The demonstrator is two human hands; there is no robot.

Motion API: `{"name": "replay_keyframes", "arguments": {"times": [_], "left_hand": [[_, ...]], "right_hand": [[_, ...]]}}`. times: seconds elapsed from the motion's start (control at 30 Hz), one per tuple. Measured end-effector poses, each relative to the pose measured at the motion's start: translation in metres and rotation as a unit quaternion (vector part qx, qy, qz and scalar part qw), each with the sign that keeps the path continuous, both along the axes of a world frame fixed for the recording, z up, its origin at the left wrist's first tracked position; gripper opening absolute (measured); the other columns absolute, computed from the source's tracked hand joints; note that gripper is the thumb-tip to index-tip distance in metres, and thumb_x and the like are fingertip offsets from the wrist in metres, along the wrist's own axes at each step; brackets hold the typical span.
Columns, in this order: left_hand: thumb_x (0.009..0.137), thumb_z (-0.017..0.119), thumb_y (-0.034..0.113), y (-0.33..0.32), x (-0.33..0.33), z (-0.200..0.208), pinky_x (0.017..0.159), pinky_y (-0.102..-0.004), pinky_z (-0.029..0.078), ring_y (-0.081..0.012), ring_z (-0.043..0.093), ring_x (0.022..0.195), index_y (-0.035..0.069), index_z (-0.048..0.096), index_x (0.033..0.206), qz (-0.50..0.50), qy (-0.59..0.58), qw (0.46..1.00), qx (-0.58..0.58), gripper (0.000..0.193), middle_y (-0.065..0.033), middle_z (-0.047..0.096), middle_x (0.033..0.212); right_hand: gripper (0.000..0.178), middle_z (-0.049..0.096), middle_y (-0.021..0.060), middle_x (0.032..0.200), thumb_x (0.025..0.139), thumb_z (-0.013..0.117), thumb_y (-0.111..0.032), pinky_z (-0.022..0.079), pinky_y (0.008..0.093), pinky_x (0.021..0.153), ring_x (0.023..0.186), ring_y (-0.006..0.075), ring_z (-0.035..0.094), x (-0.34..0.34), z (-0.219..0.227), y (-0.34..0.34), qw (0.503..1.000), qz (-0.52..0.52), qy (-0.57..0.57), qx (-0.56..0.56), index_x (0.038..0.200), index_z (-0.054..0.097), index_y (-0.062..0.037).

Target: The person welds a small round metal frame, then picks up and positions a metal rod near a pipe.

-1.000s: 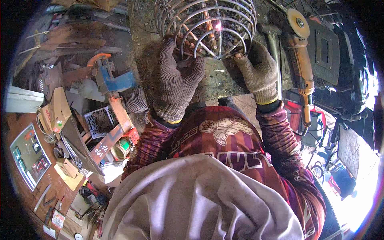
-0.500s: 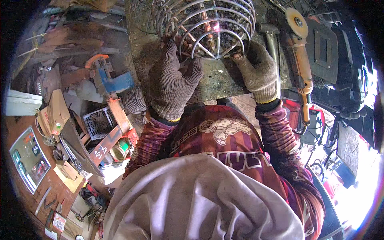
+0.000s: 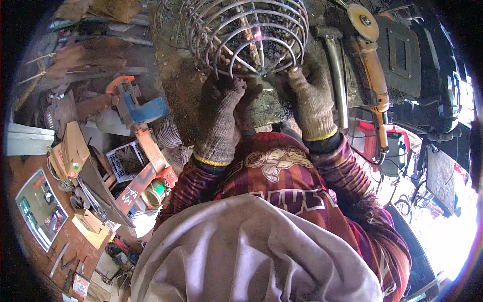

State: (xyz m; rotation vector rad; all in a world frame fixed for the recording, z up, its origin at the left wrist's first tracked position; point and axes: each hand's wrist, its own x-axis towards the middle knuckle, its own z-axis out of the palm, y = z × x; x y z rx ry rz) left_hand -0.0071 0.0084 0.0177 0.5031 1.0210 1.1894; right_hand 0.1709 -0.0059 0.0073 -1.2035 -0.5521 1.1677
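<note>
A person looks down at 2 gloved hands working on a round wire cage (image 3: 246, 35) that lies on its side on a dirty metal table (image 3: 176, 95) at the far middle of the view. The left hand (image 3: 219, 118) has its grip closed on the near rim of the cage, fingers curled over the lowest wire. The right hand (image 3: 309, 103) presses against the near right rim; its fingers look bent around a wire, but whether that grip is fully closed I cannot tell. The cage looks mostly built, with many curved hoops already joined and a small bright glow among the wires inside; which joints remain is not clear. An orange angle grinder (image 3: 370, 60) lies untouched on the table just right of the right hand, with a hammer (image 3: 334, 70) between them. To the left, well apart, sit a blue vise (image 3: 138, 105) and scattered clutter. Compared with 1 second ago, both hands have stayed on the near rim, and the cage has shifted slightly left in view.
</note>
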Motion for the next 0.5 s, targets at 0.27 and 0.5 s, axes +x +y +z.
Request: {"name": "replay_keyframes", "arguments": {"times": [0.27, 0.5], "left_hand": [[0.092, 0.066, 0.011, -0.005, 0.003, -0.007, 0.096, -0.0321, 0.047, -0.0169, 0.060, 0.108, 0.004, 0.059, 0.127, -0.058, 0.087, 0.994, 0.007, 0.036, -0.0067, 0.064, 0.120], [0.096, 0.060, 0.012, 0.001, 0.001, -0.025, 0.101, -0.0363, 0.044, -0.0238, 0.057, 0.119, 0.002, 0.055, 0.132, -0.112, 0.263, 0.954, 0.095, 0.038, -0.0127, 0.060, 0.129]], "right_hand": [[0.032, 0.064, 0.0124, 0.113, 0.102, 0.055, -0.021, 0.057, 0.0359, 0.089, 0.104, 0.0245, 0.066, -0.017, 0.015, -0.008, 0.964, 0.034, 0.253, -0.074, 0.128, 0.051, -0.0023], [0.030, 0.063, 0.0049, 0.095, 0.103, 0.054, -0.032, 0.054, 0.0269, 0.072, 0.080, 0.0143, 0.063, -0.028, 0.017, -0.003, 0.976, -0.005, 0.213, -0.051, 0.118, 0.056, -0.0053]]}}
